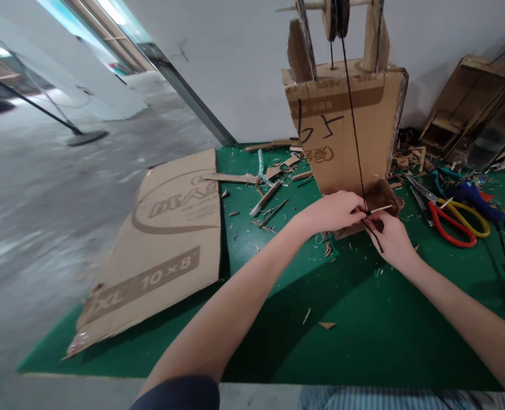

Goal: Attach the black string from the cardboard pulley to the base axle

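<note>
A tall cardboard tower stands on the green mat, with a spool on a wooden axle at its top. A black string runs down from the spool to the small cardboard box at the tower's foot. My left hand is closed, pinching the string and a thin wooden stick at the box's front edge. My right hand is closed too, gripping the loose lower end of the string just below the box.
A flattened cardboard sheet lies on the mat's left edge. Scissors with red and yellow handles and a blue tool lie to the right. Cardboard scraps and sticks litter the back. More cardboard pieces lean on the wall.
</note>
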`<state>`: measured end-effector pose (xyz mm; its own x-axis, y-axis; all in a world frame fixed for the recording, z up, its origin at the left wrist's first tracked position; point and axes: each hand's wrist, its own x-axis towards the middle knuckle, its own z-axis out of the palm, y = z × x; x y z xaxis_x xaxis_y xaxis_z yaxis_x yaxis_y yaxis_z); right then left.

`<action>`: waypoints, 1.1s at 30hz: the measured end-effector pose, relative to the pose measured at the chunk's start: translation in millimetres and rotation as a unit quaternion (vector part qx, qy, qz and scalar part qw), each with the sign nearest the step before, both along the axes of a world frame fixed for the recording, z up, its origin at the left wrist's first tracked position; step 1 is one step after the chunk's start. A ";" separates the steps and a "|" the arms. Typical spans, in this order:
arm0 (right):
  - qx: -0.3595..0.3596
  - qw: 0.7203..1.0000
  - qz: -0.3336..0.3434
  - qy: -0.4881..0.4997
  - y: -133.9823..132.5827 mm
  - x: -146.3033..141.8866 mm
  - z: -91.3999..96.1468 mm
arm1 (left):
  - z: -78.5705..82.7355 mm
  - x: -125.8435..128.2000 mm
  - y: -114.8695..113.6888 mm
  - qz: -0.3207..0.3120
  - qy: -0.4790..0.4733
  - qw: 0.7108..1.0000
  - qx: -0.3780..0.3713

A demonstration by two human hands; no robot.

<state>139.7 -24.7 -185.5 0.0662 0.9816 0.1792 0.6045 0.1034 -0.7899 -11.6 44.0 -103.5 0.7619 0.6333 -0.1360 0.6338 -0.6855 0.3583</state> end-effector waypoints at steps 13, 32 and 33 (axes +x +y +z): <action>-0.023 0.999 -0.016 0.025 0.2 -0.3 4.0 | 6.7 0.3 -1.8 -0.017 0.014 1.000 -0.015; -0.034 0.999 -0.026 0.026 -2.0 -2.5 7.0 | 4.3 -0.3 0.7 0.009 -0.032 0.996 -0.082; -0.034 0.999 -0.026 0.024 -1.9 -2.5 7.1 | 3.9 -0.1 0.6 0.015 -0.031 0.996 -0.080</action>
